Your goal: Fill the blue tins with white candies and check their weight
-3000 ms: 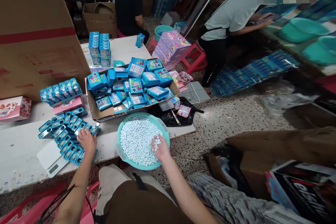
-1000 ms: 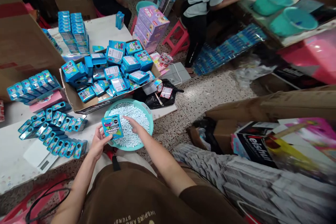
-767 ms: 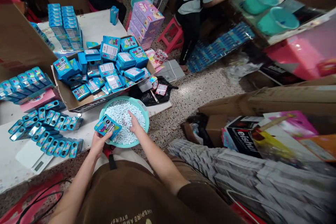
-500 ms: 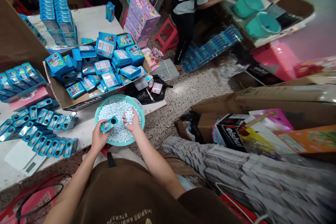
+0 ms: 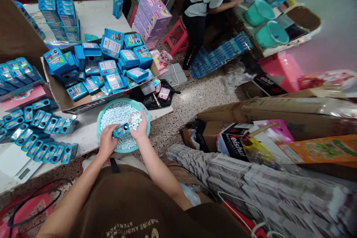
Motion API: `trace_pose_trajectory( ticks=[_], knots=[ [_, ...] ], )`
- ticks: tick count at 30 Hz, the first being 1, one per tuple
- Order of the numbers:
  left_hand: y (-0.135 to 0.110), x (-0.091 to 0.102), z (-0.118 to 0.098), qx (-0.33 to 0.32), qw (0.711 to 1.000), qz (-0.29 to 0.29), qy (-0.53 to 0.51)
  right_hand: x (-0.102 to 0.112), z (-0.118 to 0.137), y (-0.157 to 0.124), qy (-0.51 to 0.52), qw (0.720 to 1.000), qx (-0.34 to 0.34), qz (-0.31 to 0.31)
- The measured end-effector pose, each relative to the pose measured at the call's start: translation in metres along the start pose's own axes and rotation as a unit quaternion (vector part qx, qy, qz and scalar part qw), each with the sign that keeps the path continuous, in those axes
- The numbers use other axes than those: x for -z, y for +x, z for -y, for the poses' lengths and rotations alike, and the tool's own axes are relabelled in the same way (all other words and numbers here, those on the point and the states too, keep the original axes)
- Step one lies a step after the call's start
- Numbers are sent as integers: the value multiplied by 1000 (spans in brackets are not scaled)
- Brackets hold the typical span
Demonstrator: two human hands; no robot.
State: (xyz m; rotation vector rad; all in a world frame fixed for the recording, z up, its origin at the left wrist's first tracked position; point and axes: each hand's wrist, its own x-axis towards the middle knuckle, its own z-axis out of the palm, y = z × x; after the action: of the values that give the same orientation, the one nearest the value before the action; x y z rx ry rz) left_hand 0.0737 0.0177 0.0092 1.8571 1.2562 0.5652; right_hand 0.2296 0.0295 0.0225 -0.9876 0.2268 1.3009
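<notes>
I counted, from my one teal basin: white candies, too many to tell; one blue tin in my left hand; my right hand in the basin; one cardboard carton just beyond; one digital scale leftward; two teal buckets well beyond, rightward.

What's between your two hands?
In the head view, the left hand holds a blue rectangular tin between it and the right hand, above a round teal basin of white candies.

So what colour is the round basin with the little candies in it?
The basin is light turquoise; it shows best in the head view.
</notes>
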Motion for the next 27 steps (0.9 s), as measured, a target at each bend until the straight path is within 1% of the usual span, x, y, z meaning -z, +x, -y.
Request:
trace_pose_trajectory(
  ticks=[3, 5, 7, 10, 12, 14, 17, 20, 22, 25, 27],
  knots=[
    [1, 2, -3, -16, 999, 15, 44, 2, -3, -1, -8, 999, 37, -3],
    [2, 2, -4, -19, 998, 24, 52, 1, -4, -3, -2, 999, 50, -8],
    [3, 2, -4, -17, 999, 28, 32, -1, -4, -4, 7, 999, 52, -9],
    [4, 2, -3, -16, 1000, 24, -11, -2, -4, -5, 13, 999, 51, 12],
    [5, 2, -3, -17, 999, 27, -11, -3, -4, -6, 9, 998, 51, 24],
    [5, 1, -2, -8, 1000, 30, -5, -3, -4, -6, 5, 998, 55, 23],
    [6, -2, -1, 9, 999, 13, -29, -5, -5, -6, 1, 998, 67, 10],
    [7, -4, 0, -11, 999, 6, -34, -10, -4, -7, -16, 998, 68, 1],
    [8, -4, 0, -8, 1000, 7, -28, -13, -4, -8, -24, 997, 71, -2],
    [9, -1, -3, 8, 1000, -1, -30, -17, -4, -9, -23, 995, 93, 3],
    [11, 1, -6, -14, 1000, -3, -11, -18, -5, -9, -30, 993, 109, 16]
  ],
)
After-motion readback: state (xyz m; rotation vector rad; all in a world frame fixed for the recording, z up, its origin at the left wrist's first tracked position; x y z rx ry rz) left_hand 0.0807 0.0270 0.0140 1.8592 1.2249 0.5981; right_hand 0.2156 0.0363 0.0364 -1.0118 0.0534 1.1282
